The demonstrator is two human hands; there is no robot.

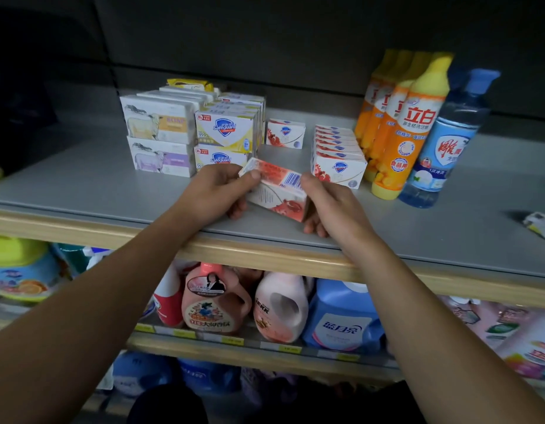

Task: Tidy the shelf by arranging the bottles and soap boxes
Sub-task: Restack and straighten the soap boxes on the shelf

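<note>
Two hands hold one red-and-white soap box (277,191) tilted just above the shelf (81,185) front. At nine o'clock of it, the left hand (217,191) has fingers curled round its end, thumb pinching on top. At three o'clock, the right hand (329,200) pinches the other end. Toward one o'clock stands the matching row of boxes (338,151), then orange bottles (399,127). It looks light, stiff cardboard, crushable; gripping the short ends suits it.

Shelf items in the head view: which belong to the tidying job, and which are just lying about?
Job:
red soap box, held by left hand and right hand
red soap row
lone red box
yellow soap stack
orange bottles
blue bottle

Lying about:
lower-shelf detergent jugs
crumpled packet
</note>
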